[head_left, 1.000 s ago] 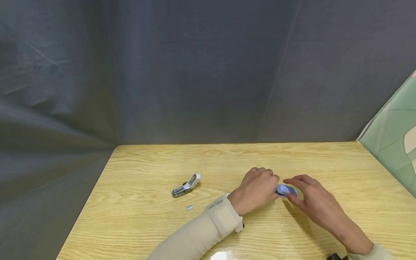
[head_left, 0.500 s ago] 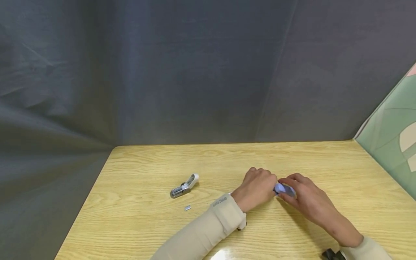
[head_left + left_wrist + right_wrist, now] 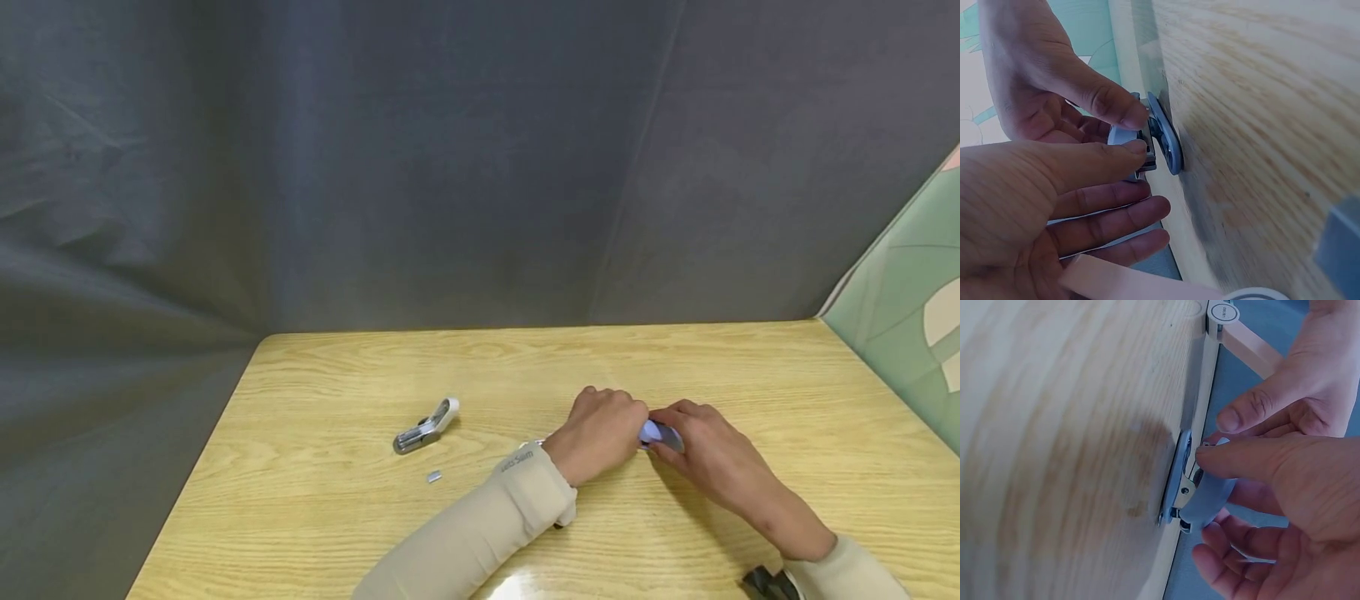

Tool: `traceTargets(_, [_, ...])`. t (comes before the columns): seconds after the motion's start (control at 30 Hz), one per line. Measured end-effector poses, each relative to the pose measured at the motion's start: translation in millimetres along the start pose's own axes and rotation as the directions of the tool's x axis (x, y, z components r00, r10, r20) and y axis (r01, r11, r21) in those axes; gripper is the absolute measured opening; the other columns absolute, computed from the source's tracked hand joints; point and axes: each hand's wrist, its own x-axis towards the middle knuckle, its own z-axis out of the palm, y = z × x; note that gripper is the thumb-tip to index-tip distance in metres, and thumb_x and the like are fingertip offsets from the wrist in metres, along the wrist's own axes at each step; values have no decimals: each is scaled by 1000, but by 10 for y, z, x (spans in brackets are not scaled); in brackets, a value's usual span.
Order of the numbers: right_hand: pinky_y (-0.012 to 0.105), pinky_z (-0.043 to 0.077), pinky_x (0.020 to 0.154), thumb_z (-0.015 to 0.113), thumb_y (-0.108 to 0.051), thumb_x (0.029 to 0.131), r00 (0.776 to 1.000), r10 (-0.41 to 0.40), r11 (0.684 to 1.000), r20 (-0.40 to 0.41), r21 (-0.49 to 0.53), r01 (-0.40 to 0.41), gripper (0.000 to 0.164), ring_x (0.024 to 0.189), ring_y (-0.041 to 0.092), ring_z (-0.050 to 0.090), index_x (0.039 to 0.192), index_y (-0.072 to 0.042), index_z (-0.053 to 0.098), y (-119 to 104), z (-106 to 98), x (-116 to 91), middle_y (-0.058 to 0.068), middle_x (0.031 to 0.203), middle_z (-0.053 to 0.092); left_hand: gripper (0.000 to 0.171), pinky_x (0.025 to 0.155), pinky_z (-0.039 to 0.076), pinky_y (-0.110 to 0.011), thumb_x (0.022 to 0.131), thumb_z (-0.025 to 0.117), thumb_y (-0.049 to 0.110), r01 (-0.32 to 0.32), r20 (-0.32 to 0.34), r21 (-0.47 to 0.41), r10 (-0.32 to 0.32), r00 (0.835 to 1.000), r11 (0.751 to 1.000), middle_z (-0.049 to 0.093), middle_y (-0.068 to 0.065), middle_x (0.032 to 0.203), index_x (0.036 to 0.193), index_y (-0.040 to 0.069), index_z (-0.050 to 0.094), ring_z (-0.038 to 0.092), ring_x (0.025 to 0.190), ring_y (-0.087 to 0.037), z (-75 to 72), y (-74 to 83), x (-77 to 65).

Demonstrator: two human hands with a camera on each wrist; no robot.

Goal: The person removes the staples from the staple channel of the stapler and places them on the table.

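Both hands meet at a small blue stapler (image 3: 651,432) on the right half of the table. In the right wrist view its top arm (image 3: 1207,497) is tilted up from the flat base, which stands close against the tabletop. My left hand (image 3: 600,433) pinches one end, its thumb along the stapler's edge and its other fingers spread below in the left wrist view. My right hand (image 3: 716,454) grips the upper part from the other side between thumb and fingers. Between the fingers, part of the dark metal inside shows; the rest is hidden.
A white and grey stapler (image 3: 426,427) lies unfolded left of the hands, near a small silver staple strip (image 3: 434,477). A pale pink arm with a round end (image 3: 1250,347) stands behind the left hand. Dark curtain (image 3: 450,167) borders the table's back and left.
My right thumb and fingers have closed in around the stapler. Both hands are now nearer each other, and the left has shifted slightly right. The view has shifted slightly.
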Motion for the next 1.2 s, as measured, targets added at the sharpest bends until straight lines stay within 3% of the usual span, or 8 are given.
traceTargets(0.17, [50, 56, 73, 87, -8, 81, 998, 41, 999, 46, -12, -40, 35, 91, 33, 63, 112, 2, 72, -12, 0, 6, 9, 102, 66, 17, 58, 38, -25, 97, 73, 22, 16, 15, 19, -16, 1000, 1000, 56, 12, 70, 82, 28, 67, 46, 60, -5, 5, 28, 21])
traceTargets(0.4, [49, 55, 75, 88, -6, 80, 998, 35, 999, 45, -22, -34, 36, 90, 32, 62, 111, 3, 72, 0, 25, 5, 9, 100, 66, 14, 51, 41, -25, 97, 72, 21, 23, 1, 29, -23, 1000, 999, 58, 11, 72, 84, 27, 69, 46, 58, -5, 69, 39, 42])
traceTargets(0.6, [48, 55, 76, 89, -4, 78, 1000, -7, 1000, 16, -26, 8, 36, 90, 33, 63, 109, 3, 72, 13, 47, 5, 9, 100, 67, 10, 52, 41, -25, 97, 72, 23, 36, 3, 35, -36, 999, 999, 61, 10, 77, 89, 28, 71, 47, 60, -5, 100, 49, 52])
traceTargets(0.87, [45, 56, 74, 91, -2, 74, 999, -41, 999, -13, -35, 40, 35, 88, 30, 64, 103, 2, 72, 16, 63, 1, 8, 98, 68, 15, 55, 41, -26, 97, 73, 29, 53, 2, 63, -54, 999, 997, 60, 12, 77, 83, 30, 67, 48, 61, -5, 107, 77, 75])
traceTargets(1.2, [46, 56, 74, 92, -3, 73, 997, -72, 996, -31, -52, 71, 36, 88, 32, 65, 103, 3, 72, 40, 82, 13, 10, 97, 68, 19, 56, 40, -28, 96, 74, 24, 75, -13, 65, -74, 997, 995, 56, 12, 72, 80, 29, 65, 46, 59, -6, 101, 100, 95])
